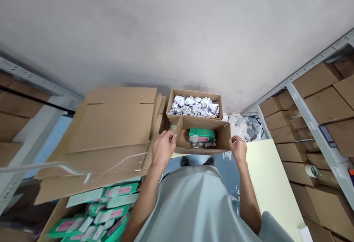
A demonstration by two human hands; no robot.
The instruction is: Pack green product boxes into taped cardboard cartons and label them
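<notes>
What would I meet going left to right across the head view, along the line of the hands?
Left shelf post → flattened cardboard → left hand → green box in the open carton → right hand → shelved cartons.

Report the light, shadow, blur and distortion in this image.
Head view: soft light on the wall, with a darker shadow behind the flattened cardboard; head view, lower left: green boxes smeared, while the open box near centre looks crisper; head view, right side: the shelf post slants steeply, probably wide-angle distortion.
</notes>
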